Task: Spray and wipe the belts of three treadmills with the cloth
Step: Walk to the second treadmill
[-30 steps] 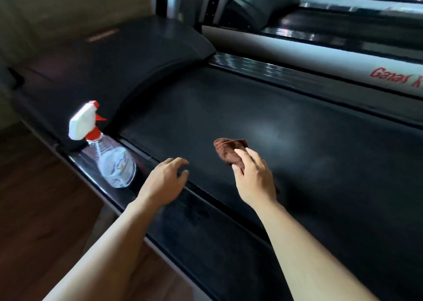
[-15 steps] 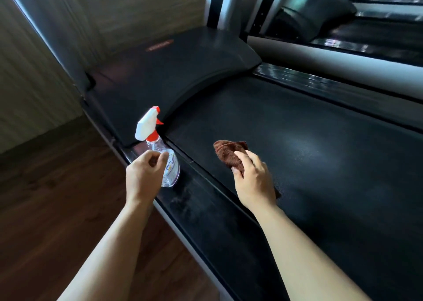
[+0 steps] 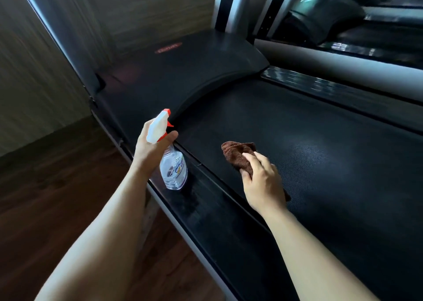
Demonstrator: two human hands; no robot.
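Viewpoint: a person is looking down along their own two bare forearms at a black treadmill.

Left hand point(image 3: 150, 148): it is gripping the neck of the bottle point(image 3: 174, 171), just under the spray head point(image 3: 158, 126). The thumb is curling across the front below the red trigger. The other fingers are wrapping round the back, mostly hidden.

Bottle: clear plastic with a white and red spray head. It is standing roughly upright over the near side rail point(image 3: 206, 204), close to the belt's edge. Whether its base is touching the rail cannot be told.

Right hand point(image 3: 263, 182): it is holding the cloth point(image 3: 237, 153) down on the belt point(image 3: 320, 154). The fingers are lying close together and curling over the cloth, with the thumb pinching its near side.

Cloth: brown and bunched up. It is lying on the near part of the belt, to the right of the bottle, and sticking out beyond the fingertips.

Belt: dark and textured, catching a pale sheen beyond the right hand.

Motor cover point(image 3: 183, 71): black and curved, sitting at the far end of the belt, with a blurred red logo.

Surroundings: a wooden floor point(image 3: 57, 186) is lying to the left. The next treadmill point(image 3: 338, 58) is running alongside on the right.
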